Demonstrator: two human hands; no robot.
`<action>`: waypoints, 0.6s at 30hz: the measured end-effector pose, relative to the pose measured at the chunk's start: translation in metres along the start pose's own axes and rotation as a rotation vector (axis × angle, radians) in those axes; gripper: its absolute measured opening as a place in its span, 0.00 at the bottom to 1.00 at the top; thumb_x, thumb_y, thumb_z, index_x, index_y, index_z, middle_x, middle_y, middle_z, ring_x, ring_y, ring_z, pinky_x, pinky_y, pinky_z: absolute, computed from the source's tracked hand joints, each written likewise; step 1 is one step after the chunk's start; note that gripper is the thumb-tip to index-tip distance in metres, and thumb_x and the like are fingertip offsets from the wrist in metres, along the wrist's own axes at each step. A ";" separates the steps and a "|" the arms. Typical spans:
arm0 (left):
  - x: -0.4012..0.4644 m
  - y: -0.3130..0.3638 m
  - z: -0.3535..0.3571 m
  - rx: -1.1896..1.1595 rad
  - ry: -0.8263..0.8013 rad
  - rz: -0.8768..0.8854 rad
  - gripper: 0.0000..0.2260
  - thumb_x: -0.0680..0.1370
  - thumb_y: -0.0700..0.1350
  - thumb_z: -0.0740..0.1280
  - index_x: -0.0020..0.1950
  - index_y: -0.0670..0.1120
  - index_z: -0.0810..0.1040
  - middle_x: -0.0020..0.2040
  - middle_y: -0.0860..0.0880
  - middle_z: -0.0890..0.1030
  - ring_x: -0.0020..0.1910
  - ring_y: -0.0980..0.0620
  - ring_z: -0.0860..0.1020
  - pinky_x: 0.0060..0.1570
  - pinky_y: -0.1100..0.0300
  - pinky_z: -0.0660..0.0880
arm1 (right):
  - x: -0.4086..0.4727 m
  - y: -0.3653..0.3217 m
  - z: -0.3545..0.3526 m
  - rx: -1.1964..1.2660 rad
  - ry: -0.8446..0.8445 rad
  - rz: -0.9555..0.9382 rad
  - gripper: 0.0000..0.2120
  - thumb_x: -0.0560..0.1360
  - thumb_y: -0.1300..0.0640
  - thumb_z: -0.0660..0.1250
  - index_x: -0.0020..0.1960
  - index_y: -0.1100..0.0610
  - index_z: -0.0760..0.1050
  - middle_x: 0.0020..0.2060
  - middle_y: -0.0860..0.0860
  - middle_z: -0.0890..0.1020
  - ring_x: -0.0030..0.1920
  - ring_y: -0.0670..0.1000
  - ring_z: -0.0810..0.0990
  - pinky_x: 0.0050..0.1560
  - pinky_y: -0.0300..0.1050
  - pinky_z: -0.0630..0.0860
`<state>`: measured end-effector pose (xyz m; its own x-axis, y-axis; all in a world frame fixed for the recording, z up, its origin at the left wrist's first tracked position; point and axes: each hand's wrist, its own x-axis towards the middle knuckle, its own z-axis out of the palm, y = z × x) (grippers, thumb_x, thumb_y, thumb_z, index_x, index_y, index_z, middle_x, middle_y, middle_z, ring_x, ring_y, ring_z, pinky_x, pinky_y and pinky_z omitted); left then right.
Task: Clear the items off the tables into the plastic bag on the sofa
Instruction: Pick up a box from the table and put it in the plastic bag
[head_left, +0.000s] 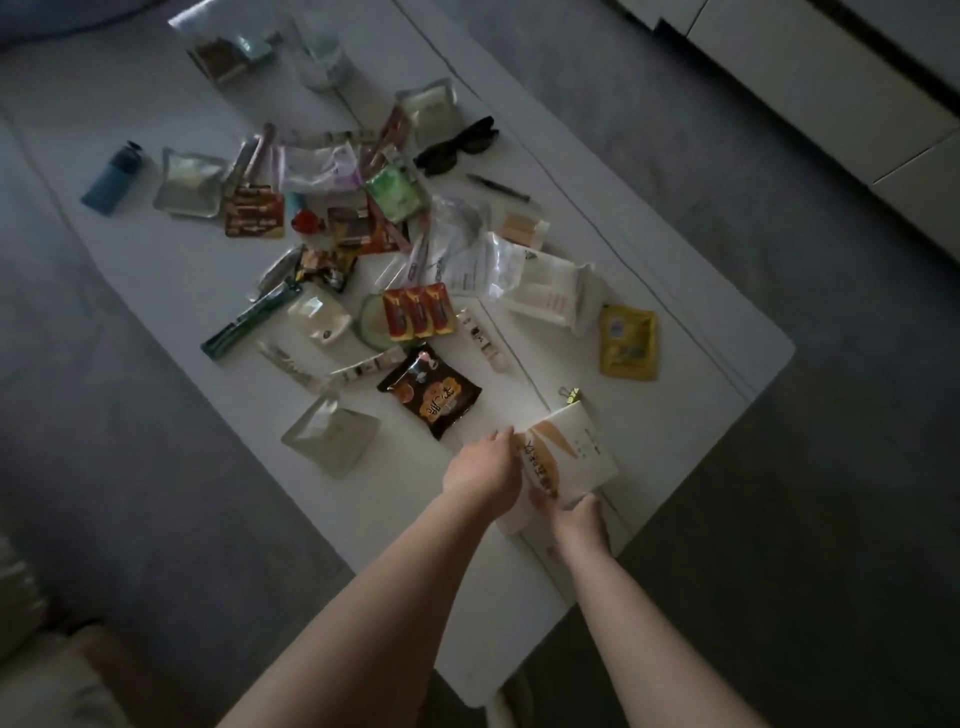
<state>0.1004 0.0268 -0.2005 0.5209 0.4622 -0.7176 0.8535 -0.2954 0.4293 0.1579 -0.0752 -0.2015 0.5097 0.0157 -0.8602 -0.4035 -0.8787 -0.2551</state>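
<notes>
Both hands meet at the near right edge of the white rectangular desk (156, 291), where they take hold of a white paper packet with an orange leaf-shaped print (569, 454). The left hand (480, 470) has its fingers curled on the packet's left edge, and the right hand (574, 512) grips its lower corner from below. Orange characters run along the packet, but they are too blurred to read. Just beside the packet lies a small yellow binder clip (570, 396). To the left of it rests a dark brown snack bag with orange Chinese characters (430, 397); the writing cannot be read with certainty. Farther on the desk lie a red card of three batteries (418, 313), a yellow square sachet (627, 341), a blue plastic lighter (111, 179), black sunglasses (460, 145) and a dark pen (496, 188), among many other mixed packets. The plastic bag and the sofa cannot be identified in this dim view.
</notes>
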 end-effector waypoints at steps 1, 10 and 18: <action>0.002 0.000 0.002 -0.026 0.007 -0.017 0.16 0.81 0.44 0.55 0.69 0.47 0.68 0.61 0.45 0.77 0.57 0.44 0.76 0.56 0.48 0.77 | 0.003 0.002 0.001 0.054 -0.011 0.008 0.26 0.72 0.50 0.70 0.64 0.59 0.65 0.59 0.58 0.76 0.58 0.59 0.75 0.57 0.55 0.76; -0.040 -0.007 -0.012 -0.414 0.216 -0.256 0.13 0.80 0.50 0.61 0.63 0.49 0.76 0.58 0.50 0.80 0.55 0.51 0.78 0.54 0.54 0.78 | -0.035 -0.008 -0.003 0.219 -0.090 -0.064 0.31 0.75 0.54 0.67 0.74 0.49 0.57 0.63 0.57 0.73 0.62 0.60 0.73 0.59 0.60 0.75; -0.114 -0.044 -0.045 -0.714 0.472 -0.397 0.22 0.79 0.49 0.65 0.73 0.53 0.67 0.64 0.50 0.78 0.59 0.51 0.77 0.53 0.56 0.76 | -0.099 -0.053 0.018 -0.164 -0.202 -0.500 0.27 0.75 0.55 0.67 0.72 0.49 0.63 0.59 0.53 0.78 0.58 0.54 0.77 0.56 0.50 0.77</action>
<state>0.0039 0.0251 -0.1128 0.0086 0.7564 -0.6541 0.6944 0.4662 0.5482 0.1149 -0.0216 -0.1107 0.4466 0.5261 -0.7237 -0.0182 -0.8034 -0.5952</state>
